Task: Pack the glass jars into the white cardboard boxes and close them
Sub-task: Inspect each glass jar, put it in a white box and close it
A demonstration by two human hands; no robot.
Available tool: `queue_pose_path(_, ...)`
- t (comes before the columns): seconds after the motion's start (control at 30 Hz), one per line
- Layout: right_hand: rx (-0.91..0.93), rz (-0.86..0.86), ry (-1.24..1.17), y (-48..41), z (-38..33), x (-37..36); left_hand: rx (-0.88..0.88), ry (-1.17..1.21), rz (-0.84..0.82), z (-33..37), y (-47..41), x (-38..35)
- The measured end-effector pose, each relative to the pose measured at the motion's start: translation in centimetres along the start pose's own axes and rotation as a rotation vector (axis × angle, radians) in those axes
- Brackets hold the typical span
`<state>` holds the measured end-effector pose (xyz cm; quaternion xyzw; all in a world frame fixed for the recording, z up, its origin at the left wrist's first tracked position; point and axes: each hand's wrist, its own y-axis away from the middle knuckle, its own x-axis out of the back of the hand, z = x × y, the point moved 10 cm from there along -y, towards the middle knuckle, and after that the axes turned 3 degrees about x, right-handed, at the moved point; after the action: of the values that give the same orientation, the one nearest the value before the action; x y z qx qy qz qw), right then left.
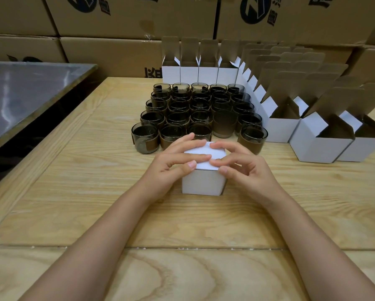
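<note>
A small white cardboard box (202,181) stands on the wooden table (84,192) right in front of me, its lid folded down. My left hand (173,161) lies over the lid's left side, fingers stretched across the top and thumb at the near edge. My right hand (240,164) comes from the right, fingertips pressing on the lid and thumb at the front corner. Whatever is inside the box is hidden. Behind it stand several smoky dark glass jars (195,107) in tight rows.
Several open white boxes (325,140) with raised flaps line the right side and the back (188,70) of the jars. Large brown cartons (117,22) are stacked behind the table. A grey metal surface (26,90) lies to the left.
</note>
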<state>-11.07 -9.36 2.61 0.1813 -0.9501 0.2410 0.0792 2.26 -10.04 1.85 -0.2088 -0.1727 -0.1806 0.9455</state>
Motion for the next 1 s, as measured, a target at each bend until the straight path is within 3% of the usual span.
queue_pose_path(0.3, -0.081, -0.064, -0.091, 0.4, 1.4, -0.3, 0.085, 0.287, 0.023, -1.1, 0.6, -0.2)
queue_pose_path(0.43, -0.146, -0.111, -0.111, 0.6, 2.0, -0.3, 0.075, 0.201, -0.07, -0.9, 0.7, 0.0)
queue_pose_path(0.67, -0.181, 0.008, -0.121, 0.3, 1.6, 0.7, 0.142, 0.288, 0.117, -0.7, 0.7, 2.3)
queue_pose_path(1.0, -0.244, 0.111, -0.167, 0.2, 1.8, 0.1, 0.182, 0.302, 0.116, -0.7, 0.8, 1.3)
